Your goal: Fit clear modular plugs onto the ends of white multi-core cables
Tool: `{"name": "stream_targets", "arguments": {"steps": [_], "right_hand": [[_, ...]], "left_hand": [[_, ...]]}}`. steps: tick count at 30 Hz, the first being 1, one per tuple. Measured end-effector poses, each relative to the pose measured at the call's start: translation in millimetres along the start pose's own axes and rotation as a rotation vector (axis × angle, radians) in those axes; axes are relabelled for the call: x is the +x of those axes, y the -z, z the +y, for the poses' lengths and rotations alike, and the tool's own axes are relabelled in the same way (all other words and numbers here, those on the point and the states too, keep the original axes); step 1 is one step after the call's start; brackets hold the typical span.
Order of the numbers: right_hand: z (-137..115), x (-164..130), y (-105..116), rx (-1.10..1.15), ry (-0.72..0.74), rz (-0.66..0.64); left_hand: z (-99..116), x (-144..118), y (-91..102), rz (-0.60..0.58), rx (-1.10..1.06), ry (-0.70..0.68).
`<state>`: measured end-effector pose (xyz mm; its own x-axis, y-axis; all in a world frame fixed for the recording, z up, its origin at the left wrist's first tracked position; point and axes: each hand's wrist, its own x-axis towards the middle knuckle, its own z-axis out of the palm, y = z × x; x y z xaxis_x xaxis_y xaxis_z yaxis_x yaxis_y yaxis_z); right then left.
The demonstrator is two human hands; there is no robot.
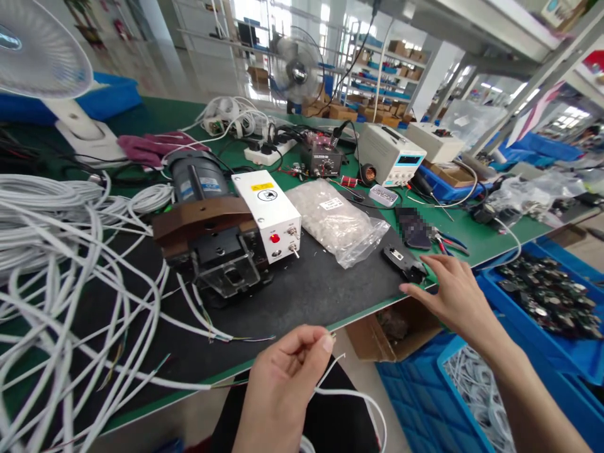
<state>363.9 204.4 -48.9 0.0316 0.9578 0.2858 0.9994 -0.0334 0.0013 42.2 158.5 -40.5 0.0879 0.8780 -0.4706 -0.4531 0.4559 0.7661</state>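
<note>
Head view. Left hand [283,384]: thumb and forefinger pinched on a thin white cable [352,395] near its stripped end, held off the bench edge below the wire machine [226,229]. Right hand [453,296]: fingers spread, empty, fingertips just beside a small black part [404,262] on the black mat [306,289]. Loose white cables [70,251] heaped left.

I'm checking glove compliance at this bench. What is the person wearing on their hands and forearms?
Nothing: the left hand and the right hand are bare, with no gloves, rings or watch in sight. The right forearm is uncovered as far as it shows; no sleeve is visible on either arm.
</note>
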Motion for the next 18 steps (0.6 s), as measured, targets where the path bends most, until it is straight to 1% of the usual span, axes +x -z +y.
{"name": "stream_targets", "arguments": {"steps": [2,4,6,8,10,13,16,18], "right_hand": [[-24,21,3,0.031,0.056,-0.002],[-51,46,-1,0.046,0.107,-0.035],[-73,69,-10,0.026,0.099,-0.059],[-88,86,-21,0.001,0.055,-0.076],[-96,95,-30,-0.004,0.000,-0.086],[-100,100,-37,0.040,-0.077,-0.102],[-99,99,-35,0.149,-0.140,-0.104],[-99,93,-28,0.262,-0.166,-0.086]], "left_hand": [[-3,1,4.1,-0.006,0.022,-0.032],[-4,0,6.3,-0.038,0.048,-0.049],[-4,-1,7.4,-0.071,0.058,-0.056],[-4,-4,8.6,-0.088,0.056,-0.059],[-4,-6,10.6,-0.094,0.047,-0.065],[-7,-7,14.8,-0.132,0.037,-0.079],[-10,-6,18.2,-0.181,0.030,-0.075],[-11,-5,19.0,-0.193,0.029,-0.064]]}}
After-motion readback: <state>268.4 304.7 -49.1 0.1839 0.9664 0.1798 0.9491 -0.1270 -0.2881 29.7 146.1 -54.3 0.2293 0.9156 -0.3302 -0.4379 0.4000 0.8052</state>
